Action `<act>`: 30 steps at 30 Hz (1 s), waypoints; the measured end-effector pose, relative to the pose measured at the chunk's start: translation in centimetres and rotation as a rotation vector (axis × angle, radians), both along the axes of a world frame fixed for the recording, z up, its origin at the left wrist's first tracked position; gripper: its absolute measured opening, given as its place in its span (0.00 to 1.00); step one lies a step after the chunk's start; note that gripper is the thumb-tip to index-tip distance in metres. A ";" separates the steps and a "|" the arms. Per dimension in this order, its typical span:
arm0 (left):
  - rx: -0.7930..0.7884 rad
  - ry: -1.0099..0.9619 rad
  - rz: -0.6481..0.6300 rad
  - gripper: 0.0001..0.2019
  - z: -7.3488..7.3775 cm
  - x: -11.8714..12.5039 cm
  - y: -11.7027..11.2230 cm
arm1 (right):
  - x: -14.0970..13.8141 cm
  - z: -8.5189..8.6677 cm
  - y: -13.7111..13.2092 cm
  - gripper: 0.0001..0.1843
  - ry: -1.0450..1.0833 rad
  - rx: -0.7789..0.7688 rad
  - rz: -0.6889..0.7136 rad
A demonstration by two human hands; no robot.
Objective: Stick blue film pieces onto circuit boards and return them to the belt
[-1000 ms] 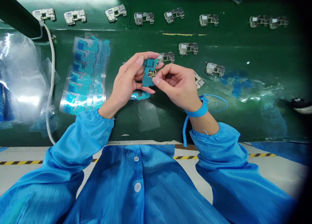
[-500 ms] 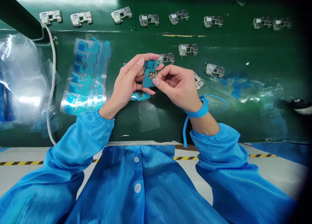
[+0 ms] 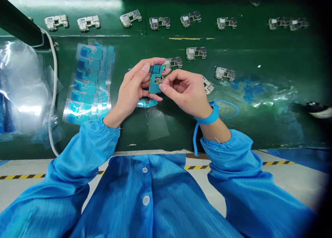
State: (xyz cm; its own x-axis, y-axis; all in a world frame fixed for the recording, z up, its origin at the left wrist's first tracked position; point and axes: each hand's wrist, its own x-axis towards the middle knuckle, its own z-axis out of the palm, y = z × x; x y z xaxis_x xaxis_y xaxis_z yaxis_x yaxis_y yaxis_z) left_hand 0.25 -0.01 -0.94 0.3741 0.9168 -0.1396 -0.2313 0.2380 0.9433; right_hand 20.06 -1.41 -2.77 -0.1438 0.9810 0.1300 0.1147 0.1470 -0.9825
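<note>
My left hand (image 3: 135,82) holds a small circuit board (image 3: 155,87) above the bench, gripping it by its edges. Blue film covers much of the board's face, and gold-coloured parts show near its middle. From the other side, my right hand (image 3: 185,91) pinches the board's lower right edge between thumb and curled fingers. Whether a bit of film is also in that pinch is hidden. Under my left fingers, a piece of blue film (image 3: 147,103) lies on the bench. Just behind the held board rests another circuit board (image 3: 175,62), and one more (image 3: 207,86) is partly covered by my right hand.
A clear sheet of blue die-cut films (image 3: 88,82) lies at left, beside a white cable (image 3: 55,75) and plastic bags (image 3: 23,89). Several boards (image 3: 159,23) line the back. Crumpled clear film (image 3: 269,96) lies at right. A coiled blue cord (image 3: 195,137) hangs from my right wrist strap.
The view has shifted slightly. Both hands keep nearly the same hold on the board, with my right thumb still at its lower right edge.
</note>
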 end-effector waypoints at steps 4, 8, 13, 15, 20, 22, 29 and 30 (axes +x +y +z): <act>-0.003 0.008 -0.004 0.22 0.1 -0.1 0.0 | 0.0 0.0 0.0 0.23 -0.006 0.003 -0.001; 0.017 0.057 -0.022 0.26 -0.1 -0.3 0.1 | -0.1 0.1 -0.1 0.21 -0.013 0.019 -0.003; 0.120 -0.017 -0.094 0.31 -2.1 -0.6 0.8 | -0.1 0.0 -0.1 0.19 -0.042 0.093 -0.011; 0.172 -0.054 -0.117 0.33 -3.0 -0.6 1.1 | 0.0 0.0 -0.1 0.17 -0.064 0.128 -0.005; 0.230 -0.066 -0.112 0.36 -3.2 -0.5 1.1 | 0.2 0.3 0.0 0.14 -0.145 0.222 -0.024; 0.228 -0.076 -0.095 0.37 -2.8 -0.5 1.0 | 0.3 0.5 0.0 0.14 -0.184 0.270 -0.059; 0.170 -0.098 -0.008 0.42 -1.5 -0.9 0.4 | 0.7 0.1 0.3 0.17 -0.080 0.222 -0.073; 0.162 -0.099 -0.004 0.42 -1.3 -0.9 0.3 | 0.6 0.0 0.3 0.18 -0.075 0.214 -0.061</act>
State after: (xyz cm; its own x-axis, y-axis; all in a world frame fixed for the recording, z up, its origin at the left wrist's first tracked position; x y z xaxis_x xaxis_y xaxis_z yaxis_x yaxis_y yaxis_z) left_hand -0.64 0.25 -2.20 0.3821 0.9229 0.0475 -0.3239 0.0856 0.9422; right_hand 20.69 -1.11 -2.74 -0.1019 0.9393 0.3276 0.2012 0.3420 -0.9179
